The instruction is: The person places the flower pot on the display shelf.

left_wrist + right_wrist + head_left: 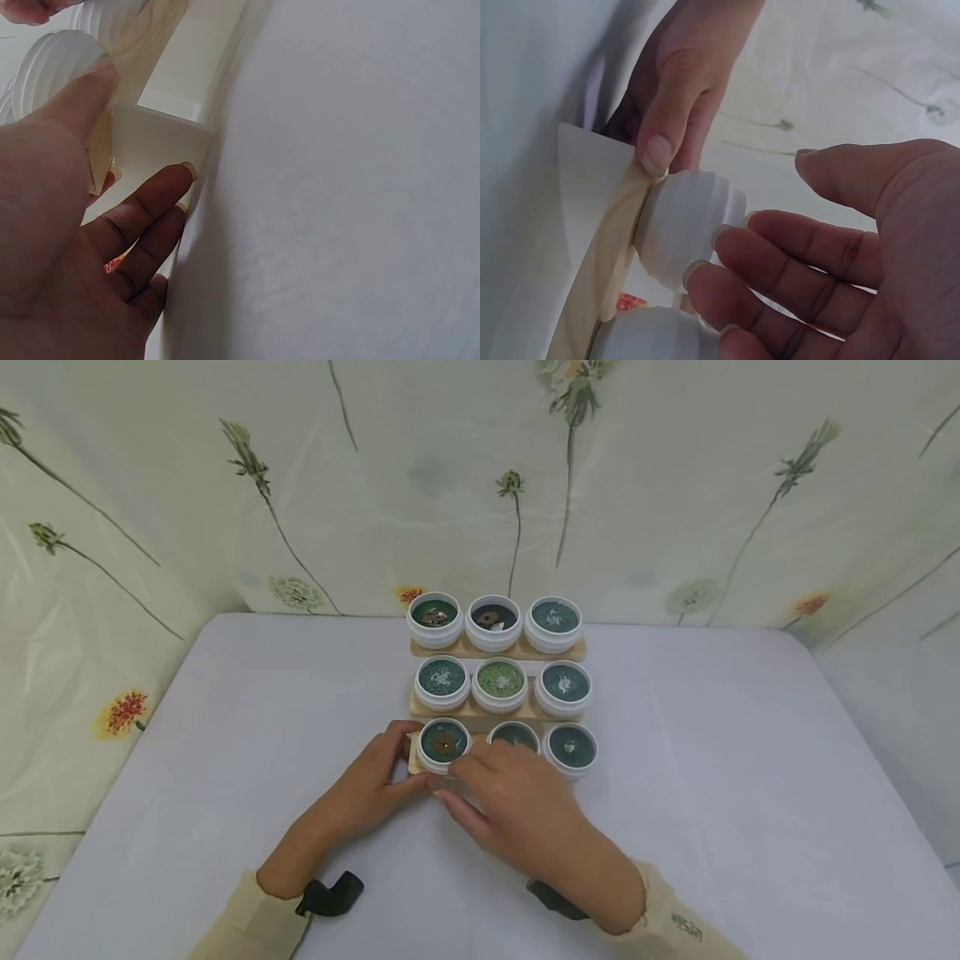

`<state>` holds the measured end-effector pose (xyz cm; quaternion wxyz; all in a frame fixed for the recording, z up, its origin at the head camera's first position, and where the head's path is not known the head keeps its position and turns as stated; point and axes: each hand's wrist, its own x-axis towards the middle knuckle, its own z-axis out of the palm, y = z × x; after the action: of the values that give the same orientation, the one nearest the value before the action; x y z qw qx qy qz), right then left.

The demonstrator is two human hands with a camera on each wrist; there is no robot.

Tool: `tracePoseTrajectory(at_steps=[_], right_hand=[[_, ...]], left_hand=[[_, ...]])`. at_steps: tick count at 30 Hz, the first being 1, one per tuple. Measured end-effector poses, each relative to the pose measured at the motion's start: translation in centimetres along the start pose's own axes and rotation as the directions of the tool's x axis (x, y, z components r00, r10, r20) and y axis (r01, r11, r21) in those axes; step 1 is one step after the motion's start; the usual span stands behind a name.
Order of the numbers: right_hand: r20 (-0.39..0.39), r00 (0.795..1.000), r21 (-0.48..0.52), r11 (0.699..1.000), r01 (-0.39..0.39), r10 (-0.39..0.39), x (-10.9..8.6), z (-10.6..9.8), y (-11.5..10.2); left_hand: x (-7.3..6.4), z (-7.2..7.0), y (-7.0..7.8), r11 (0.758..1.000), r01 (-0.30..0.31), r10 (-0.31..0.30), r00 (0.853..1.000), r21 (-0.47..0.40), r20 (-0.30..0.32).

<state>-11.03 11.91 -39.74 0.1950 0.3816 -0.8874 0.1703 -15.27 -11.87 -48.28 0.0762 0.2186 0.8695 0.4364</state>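
Observation:
A tiered stand with wooden shelves [414, 762] carries rows of white ribbed pots filled with dark or light green material. My left hand [367, 789] grips the left end of the front shelf, its thumb at the front edge beside the front-left pot [444, 742], which has a brown piece on top. In the left wrist view, the other fingers [154, 206] lie beside the stand's pale side support [161, 131]. My right hand [517, 797] reaches over the front row, partly covering the front-middle pot [514, 735]. In the right wrist view, its fingertips are at the front-left pot's side [686, 225], thumb apart.
The front-right pot [572, 747] sits beside my right hand. Behind stand a middle row, with a light green pot [501, 681], and a back row, with a dark pot [493, 617]. White cloth [720, 793] covers the table; a flower-printed sheet [420, 510] hangs behind.

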Motion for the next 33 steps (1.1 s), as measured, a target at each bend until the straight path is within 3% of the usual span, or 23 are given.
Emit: tracePoseTrajectory(at_steps=[13,33], right_hand=[[0.046,0.999,-0.002,1.000,-0.022,0.022,0.05,0.24,-0.20],[0.087,0.996,-0.049,0.999,-0.014,0.018,-0.03,0.48,-0.39]], left_hand=[[-0.04,0.03,0.25,0.999,0.039,-0.039,0.999,0.003,0.004],[-0.04,-0.11,0.31,1.000,0.017,-0.017,1.000,-0.006,0.006]])
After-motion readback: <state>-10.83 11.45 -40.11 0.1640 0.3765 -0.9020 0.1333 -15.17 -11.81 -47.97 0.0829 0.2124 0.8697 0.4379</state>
